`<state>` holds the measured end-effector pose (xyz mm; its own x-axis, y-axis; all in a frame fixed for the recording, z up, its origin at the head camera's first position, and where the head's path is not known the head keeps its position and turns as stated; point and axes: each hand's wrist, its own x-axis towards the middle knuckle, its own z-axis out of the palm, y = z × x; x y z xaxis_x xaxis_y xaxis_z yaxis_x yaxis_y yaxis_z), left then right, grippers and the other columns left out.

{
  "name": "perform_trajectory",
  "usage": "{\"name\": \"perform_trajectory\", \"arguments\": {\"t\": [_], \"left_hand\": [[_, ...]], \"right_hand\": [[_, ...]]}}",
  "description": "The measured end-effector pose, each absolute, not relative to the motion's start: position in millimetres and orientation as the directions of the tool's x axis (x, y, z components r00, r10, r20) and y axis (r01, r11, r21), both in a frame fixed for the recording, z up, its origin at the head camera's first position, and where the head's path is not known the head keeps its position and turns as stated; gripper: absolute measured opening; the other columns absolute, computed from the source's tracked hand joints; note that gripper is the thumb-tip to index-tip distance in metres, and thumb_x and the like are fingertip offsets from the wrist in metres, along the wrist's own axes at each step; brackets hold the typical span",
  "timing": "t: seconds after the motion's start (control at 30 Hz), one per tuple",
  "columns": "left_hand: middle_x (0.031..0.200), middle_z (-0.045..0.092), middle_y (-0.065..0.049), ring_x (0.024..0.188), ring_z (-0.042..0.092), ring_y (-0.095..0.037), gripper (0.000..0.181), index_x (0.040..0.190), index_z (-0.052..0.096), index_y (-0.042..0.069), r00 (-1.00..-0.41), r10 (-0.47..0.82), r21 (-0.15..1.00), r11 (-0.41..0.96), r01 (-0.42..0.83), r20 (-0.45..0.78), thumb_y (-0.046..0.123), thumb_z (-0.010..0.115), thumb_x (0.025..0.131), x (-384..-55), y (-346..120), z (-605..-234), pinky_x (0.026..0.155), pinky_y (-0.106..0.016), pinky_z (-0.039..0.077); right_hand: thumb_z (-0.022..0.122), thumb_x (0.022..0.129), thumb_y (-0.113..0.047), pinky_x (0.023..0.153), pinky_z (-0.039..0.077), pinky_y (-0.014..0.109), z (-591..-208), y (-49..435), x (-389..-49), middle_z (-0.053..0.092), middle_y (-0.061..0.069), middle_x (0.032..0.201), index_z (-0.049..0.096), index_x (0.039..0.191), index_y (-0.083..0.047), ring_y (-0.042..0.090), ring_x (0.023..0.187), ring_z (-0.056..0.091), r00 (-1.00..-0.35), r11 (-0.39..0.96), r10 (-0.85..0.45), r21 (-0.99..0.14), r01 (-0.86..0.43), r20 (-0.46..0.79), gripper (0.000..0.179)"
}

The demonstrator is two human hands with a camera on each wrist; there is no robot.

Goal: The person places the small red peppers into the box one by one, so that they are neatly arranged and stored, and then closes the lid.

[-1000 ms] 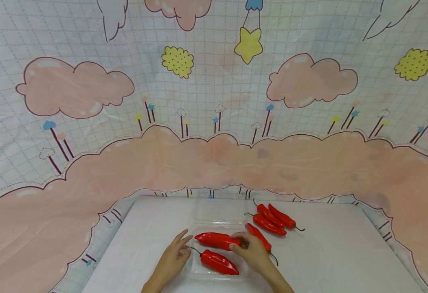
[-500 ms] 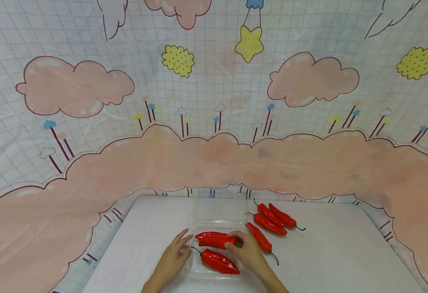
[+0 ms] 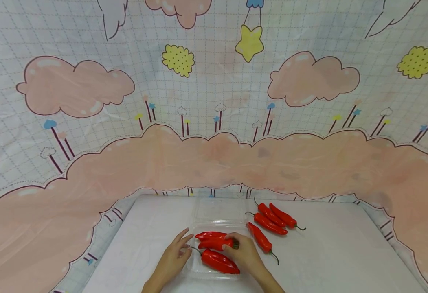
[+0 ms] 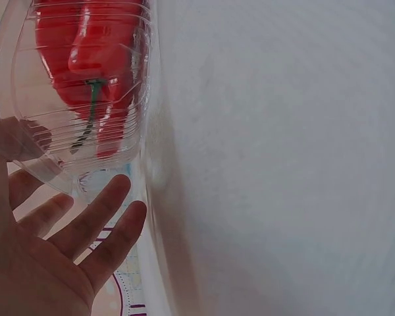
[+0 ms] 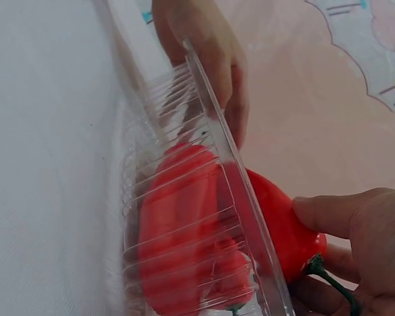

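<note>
A clear plastic clamshell box lies unfolded with its lid toward the back. Inside its base, a glossy red pepper lies at the front and another red pepper at the back. Between them, my right hand holds a third red pepper by its stem end, thumb and fingers around it. In the right wrist view this held pepper rises above the box rim. My left hand rests at the box's left edge, fingers spread and extended; its fingertips are beside the ribbed wall.
Right of the box lies one red pepper with its stem toward the front. Farther back, three more peppers lie grouped, among them one nearest the lid. The white tabletop meets a cartoon-printed cloth behind.
My right hand has brought the held pepper left and toward the front, uncovering the back pepper behind it. The left hand stays at the box edge.
</note>
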<state>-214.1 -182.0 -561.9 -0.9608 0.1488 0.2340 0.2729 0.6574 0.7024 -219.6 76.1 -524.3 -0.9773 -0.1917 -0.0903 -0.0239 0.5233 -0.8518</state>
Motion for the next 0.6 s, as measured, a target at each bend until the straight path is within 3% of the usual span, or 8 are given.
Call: {"name": "perform_trajectory", "arguments": {"t": [0.2, 0.43, 0.6], "left_hand": [[0.151, 0.046, -0.009, 0.1, 0.07, -0.019, 0.043, 0.134, 0.06, 0.009, -0.963, 0.158, 0.715, 0.646, 0.268, 0.219, 0.011, 0.065, 0.091, -214.6, -183.0, -562.0, 0.077, -0.022, 0.056], [0.152, 0.045, -0.009, 0.102, 0.069, -0.022, 0.044, 0.134, 0.059, 0.008, -0.965, 0.164, 0.723, 0.64, 0.262, 0.205, 0.011, 0.065, 0.091, -213.4, -183.0, -560.8, 0.078, -0.023, 0.056], [0.151, 0.045, -0.009, 0.102, 0.069, -0.022, 0.043, 0.134, 0.059, 0.008, -0.964, 0.162, 0.722, 0.64, 0.264, 0.21, 0.012, 0.064, 0.092, -214.1, -182.9, -560.2, 0.079, -0.023, 0.056]], "right_hand": [[0.079, 0.081, -0.024, 0.092, 0.055, 0.05, -524.1, 72.4, -219.5, 0.067, 0.005, 0.111, 0.069, 0.114, -0.013, 0.02, 0.095, 0.056, -0.982, 0.581, -0.166, -0.813, -0.02, -0.094, 0.036], [0.08, 0.081, -0.02, 0.086, 0.055, 0.047, -525.5, 71.4, -219.4, 0.066, 0.004, 0.107, 0.069, 0.115, -0.011, 0.019, 0.09, 0.053, -0.977, 0.605, -0.175, -0.796, -0.012, -0.119, 0.037], [0.079, 0.081, -0.02, 0.089, 0.052, 0.051, -527.0, 70.0, -219.8, 0.068, 0.006, 0.111, 0.069, 0.115, -0.011, 0.02, 0.092, 0.054, -0.978, 0.631, -0.185, -0.775, -0.041, -0.098, 0.037]]}}
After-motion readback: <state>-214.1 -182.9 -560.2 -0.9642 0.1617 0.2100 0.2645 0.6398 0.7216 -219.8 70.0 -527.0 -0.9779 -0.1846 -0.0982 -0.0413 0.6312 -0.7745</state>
